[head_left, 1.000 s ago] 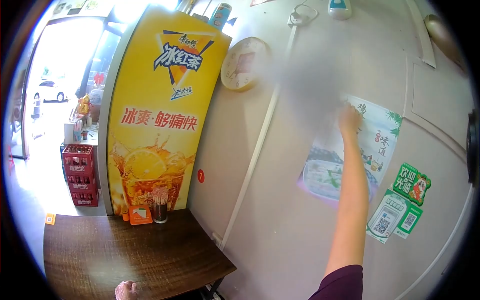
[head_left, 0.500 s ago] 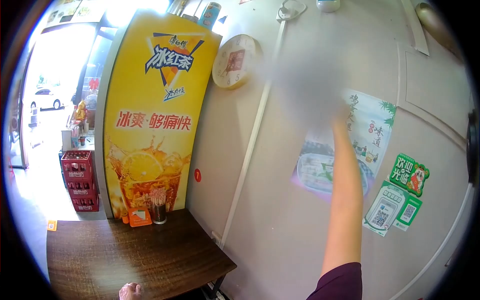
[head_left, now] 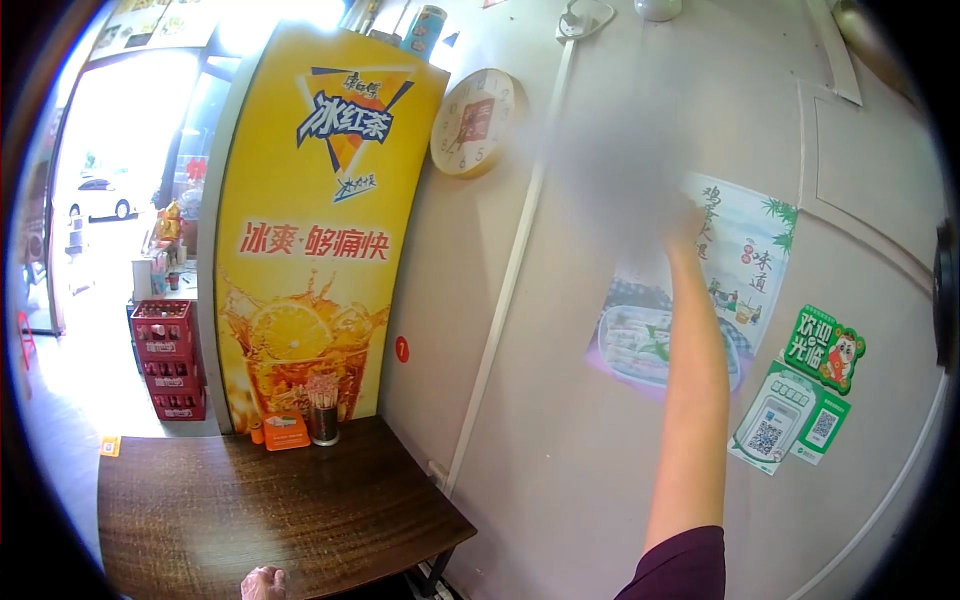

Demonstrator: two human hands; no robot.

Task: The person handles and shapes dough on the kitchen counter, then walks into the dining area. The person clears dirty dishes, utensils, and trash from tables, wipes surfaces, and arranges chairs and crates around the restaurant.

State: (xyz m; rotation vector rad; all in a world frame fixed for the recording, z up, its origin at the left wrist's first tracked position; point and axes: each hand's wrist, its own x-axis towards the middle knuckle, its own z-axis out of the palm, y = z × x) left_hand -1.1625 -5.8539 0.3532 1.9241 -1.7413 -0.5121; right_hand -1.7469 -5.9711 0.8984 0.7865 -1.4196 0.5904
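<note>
My right arm, in a dark purple sleeve, reaches up in front of the wall. A grey blur covers most of my right hand, so its fingers and anything in them are hidden. Behind that forearm hangs a food poster with a picture of a filled tray. Low in the view, my left hand shows only in part, in what looks like a clear plastic glove. Its fingers look curled in at the front edge of the dark wooden table; whatever they hold, if anything, I cannot make out.
A tall yellow iced-tea panel stands behind the table, with a cup of straws and an orange sign before it. A round clock and QR-code signs are on the wall. Red bottle crates stand near the doorway.
The view has shifted slightly, so the panel, clock and table sit a little further right. Both hands keep nearly the same place.
</note>
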